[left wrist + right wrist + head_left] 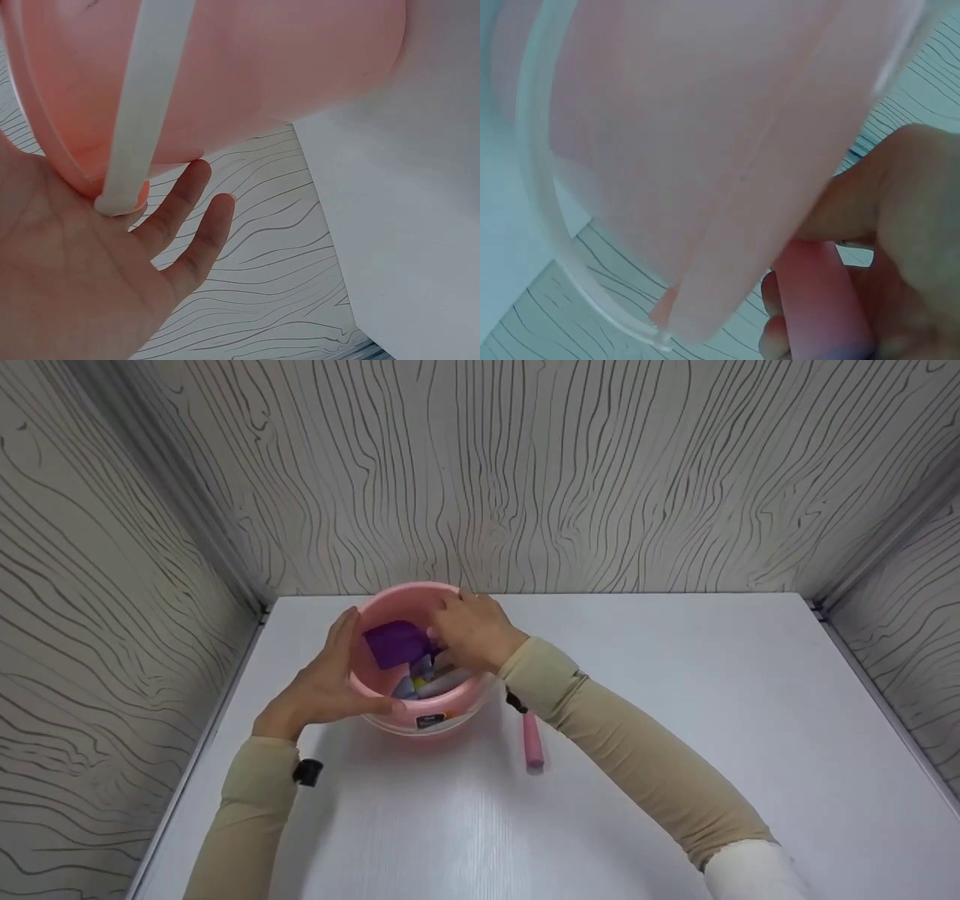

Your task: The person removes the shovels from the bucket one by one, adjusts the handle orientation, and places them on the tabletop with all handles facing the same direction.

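A pink bucket (pixel 411 714) stands at the back left of the table, its mouth showing a purple shovel blade (pixel 397 643) and several grey-blue pieces (pixel 422 667). My left hand (pixel 322 682) grips the rim, thumb along the front and fingers at the left; in the left wrist view its palm (pixel 67 255) lies against the rim beside the white bail (pixel 142 105). Over the right rim, my right hand (pixel 476 634) reaches into the mouth. The right wrist view has its fingers (pixel 855 202) round a pink handle (pixel 821 300); the handle's far end is hidden.
A separate pink stick-like handle (pixel 533 742) lies on the white table (pixel 675 697) to the right of the bucket, partly covered by the right wrist. Wood-grain patterned panels (pixel 525 472) rise behind the table and at both sides.
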`<state>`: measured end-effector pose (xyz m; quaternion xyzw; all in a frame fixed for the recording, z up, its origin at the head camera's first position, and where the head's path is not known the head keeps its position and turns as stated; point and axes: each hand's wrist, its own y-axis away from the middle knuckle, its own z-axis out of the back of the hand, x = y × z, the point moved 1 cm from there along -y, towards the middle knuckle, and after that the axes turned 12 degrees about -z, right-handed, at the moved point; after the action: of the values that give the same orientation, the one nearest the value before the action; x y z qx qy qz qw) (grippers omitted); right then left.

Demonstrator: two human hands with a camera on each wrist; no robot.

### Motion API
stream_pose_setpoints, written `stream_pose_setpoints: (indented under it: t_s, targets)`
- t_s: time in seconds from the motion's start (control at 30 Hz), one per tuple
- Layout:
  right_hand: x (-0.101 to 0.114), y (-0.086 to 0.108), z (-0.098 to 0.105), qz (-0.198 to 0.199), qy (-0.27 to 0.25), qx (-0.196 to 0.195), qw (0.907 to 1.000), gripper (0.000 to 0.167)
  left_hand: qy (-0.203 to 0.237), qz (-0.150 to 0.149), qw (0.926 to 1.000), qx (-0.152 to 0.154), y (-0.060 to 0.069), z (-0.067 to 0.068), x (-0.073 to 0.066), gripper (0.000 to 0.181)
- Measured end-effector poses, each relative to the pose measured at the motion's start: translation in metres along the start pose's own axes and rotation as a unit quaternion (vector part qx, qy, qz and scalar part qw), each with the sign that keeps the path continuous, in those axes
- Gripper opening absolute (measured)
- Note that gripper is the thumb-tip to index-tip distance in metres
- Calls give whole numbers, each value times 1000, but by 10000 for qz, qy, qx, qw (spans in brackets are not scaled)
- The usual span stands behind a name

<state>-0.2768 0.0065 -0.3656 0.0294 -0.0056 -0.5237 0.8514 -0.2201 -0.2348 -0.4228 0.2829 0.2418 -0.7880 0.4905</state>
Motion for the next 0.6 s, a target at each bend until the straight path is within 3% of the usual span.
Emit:
stream_pose_setpoints:
  t_s: [0.13, 0.27, 0.4, 0.6]
  targets:
    - [-12, 8, 5, 126, -854, 103, 9962, 56, 59, -69, 10000, -21, -1, 0, 1, 153]
    - [-24, 15, 8, 275, -1674, 181, 9853, 47, 209, -211, 9995, -104, -3, 0, 3, 149]
    - [-36, 18, 8, 347, -2629, 325, 9637, 31, 273, -221, 9993, -147, -4, 0, 2, 146]
    - [-54, 21, 3, 130, -3402, 203, 9401, 34, 216, -103, 9996, -123, -4, -2, 2, 147]
